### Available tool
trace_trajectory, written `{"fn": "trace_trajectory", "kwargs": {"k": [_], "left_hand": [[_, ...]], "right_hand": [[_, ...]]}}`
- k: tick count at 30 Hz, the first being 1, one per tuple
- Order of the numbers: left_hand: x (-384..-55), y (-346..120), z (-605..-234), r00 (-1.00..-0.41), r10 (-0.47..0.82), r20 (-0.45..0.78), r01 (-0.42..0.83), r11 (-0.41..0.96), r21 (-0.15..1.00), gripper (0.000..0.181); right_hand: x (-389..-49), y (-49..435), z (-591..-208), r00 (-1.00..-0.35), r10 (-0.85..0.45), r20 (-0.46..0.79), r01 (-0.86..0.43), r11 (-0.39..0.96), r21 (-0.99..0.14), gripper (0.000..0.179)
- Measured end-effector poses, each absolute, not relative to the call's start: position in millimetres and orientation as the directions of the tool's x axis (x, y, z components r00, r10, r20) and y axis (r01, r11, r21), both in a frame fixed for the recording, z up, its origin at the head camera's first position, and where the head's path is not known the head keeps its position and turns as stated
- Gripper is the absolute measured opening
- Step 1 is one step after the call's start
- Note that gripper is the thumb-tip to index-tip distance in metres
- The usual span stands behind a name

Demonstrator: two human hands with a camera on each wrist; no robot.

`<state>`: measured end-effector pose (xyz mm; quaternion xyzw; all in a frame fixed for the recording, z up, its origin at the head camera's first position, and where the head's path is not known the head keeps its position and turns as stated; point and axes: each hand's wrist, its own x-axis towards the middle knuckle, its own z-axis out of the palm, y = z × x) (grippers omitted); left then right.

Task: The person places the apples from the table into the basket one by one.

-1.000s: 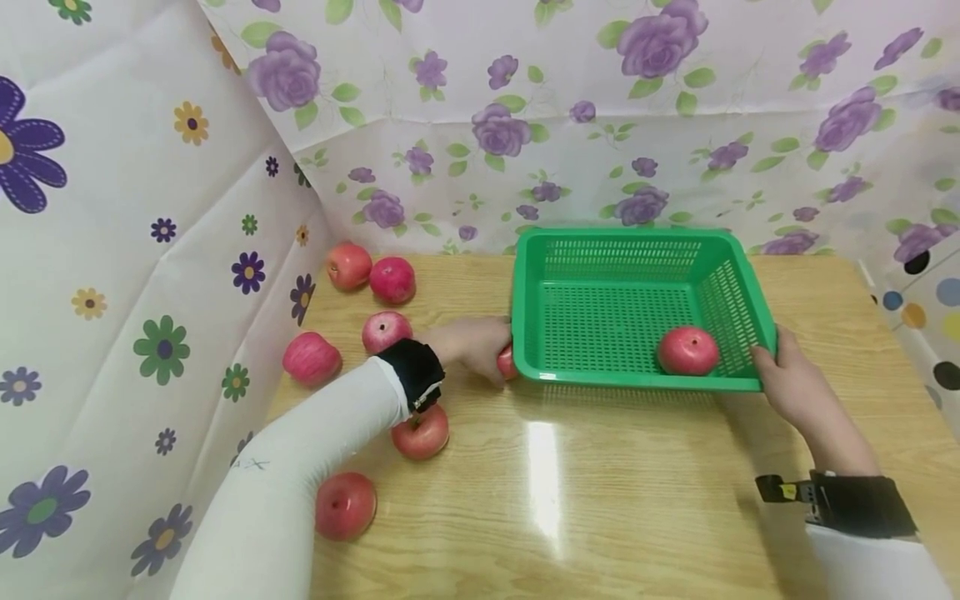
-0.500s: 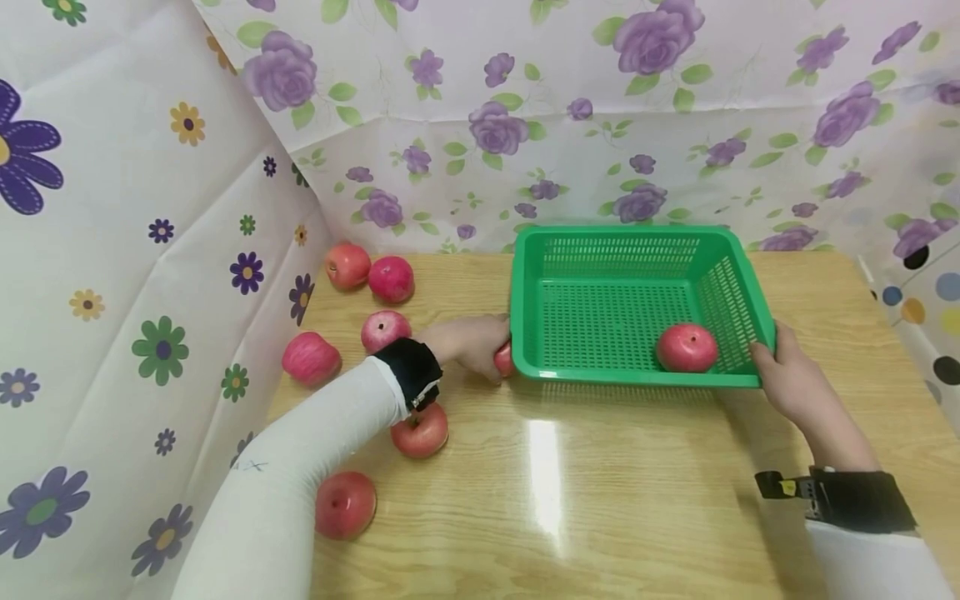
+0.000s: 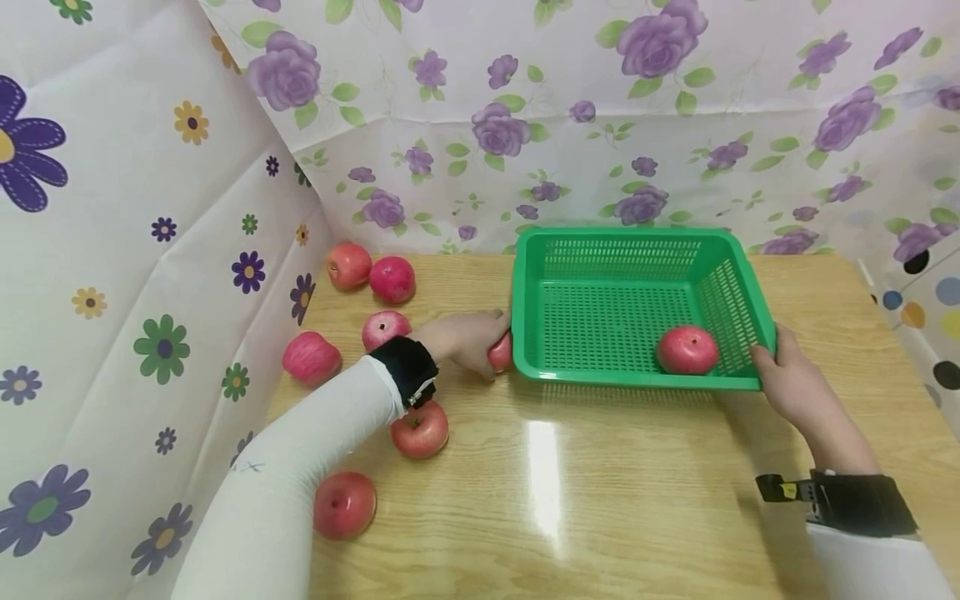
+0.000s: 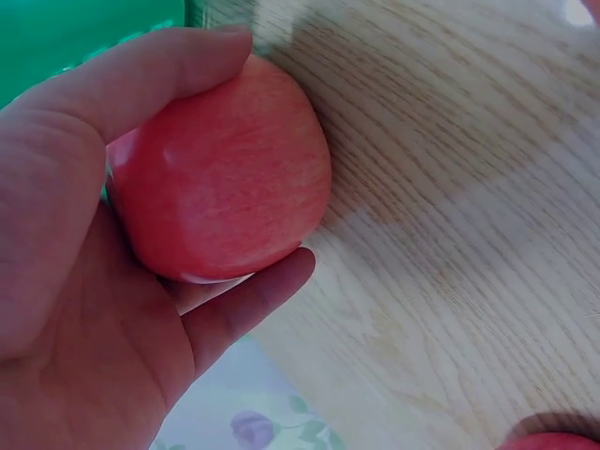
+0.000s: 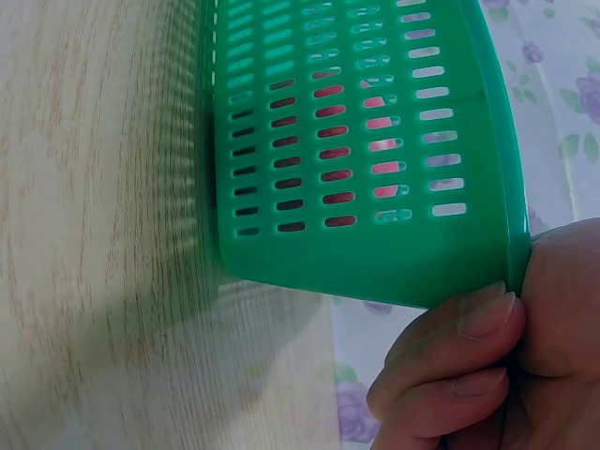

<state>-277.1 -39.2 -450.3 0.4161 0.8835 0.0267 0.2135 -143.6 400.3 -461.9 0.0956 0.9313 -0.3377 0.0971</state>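
Note:
A red apple sits between the thumb and fingers of my left hand, which grips it just outside the left wall of the green plastic basket. In the head view most of this apple is hidden by the hand. My right hand pinches the basket's rim at the front right corner; in the right wrist view its curled fingers press against the rim. One red apple lies inside the basket near that corner, partly seen through the slotted wall.
Several loose apples lie on the wooden table at the left, among them one apple near the left wrist and another apple closer to the front. Flower-patterned sheets rise behind the table and on its left.
My left hand has shifted slightly left with the apple, so a small gap shows beside the basket. The right hand and the basket have stayed in place.

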Motion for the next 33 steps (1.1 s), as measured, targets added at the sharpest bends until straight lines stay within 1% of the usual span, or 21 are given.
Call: {"fn": "trace_trajectory", "kwargs": {"k": [5, 11, 16, 18, 20, 27, 33], "left_hand": [[-276.7, -39.2, -451.1, -0.571, 0.748, -0.339, 0.721, 0.654, 0.228, 0.081], [-276.1, -41.5, -449.9, -0.583, 0.725, -0.367, 0.687, 0.681, 0.252, 0.087], [-280.4, -45.7, -449.0, -0.565, 0.742, -0.361, 0.672, 0.668, 0.320, 0.083], [-283.6, -48.6, -448.4, -0.554, 0.760, -0.339, 0.679, 0.649, 0.345, 0.080], [-287.0, -52.6, -447.3, -0.556, 0.769, -0.316, 0.686, 0.639, 0.349, 0.078], [-291.7, -65.5, -437.0, -0.585, 0.758, -0.289, 0.660, 0.652, 0.373, 0.078], [-291.3, -73.5, -427.6, -0.619, 0.733, -0.281, 0.647, 0.679, 0.347, 0.075]], "right_hand": [[-140.7, 400.6, -461.3, -0.962, 0.117, -0.248, 0.250, 0.749, -0.613, 0.071], [-138.0, 401.4, -460.2, -0.960, 0.122, -0.252, 0.257, 0.744, -0.617, 0.070], [-136.9, 403.6, -460.8, -0.961, 0.123, -0.246, 0.253, 0.745, -0.617, 0.070], [-136.9, 404.4, -460.5, -0.961, 0.121, -0.249, 0.254, 0.744, -0.619, 0.070], [-137.8, 404.0, -460.3, -0.960, 0.120, -0.251, 0.255, 0.741, -0.621, 0.071], [-141.2, 399.0, -460.2, -0.967, 0.110, -0.232, 0.236, 0.736, -0.634, 0.070], [-141.9, 399.0, -461.3, -0.968, 0.100, -0.230, 0.228, 0.737, -0.636, 0.069]]}}
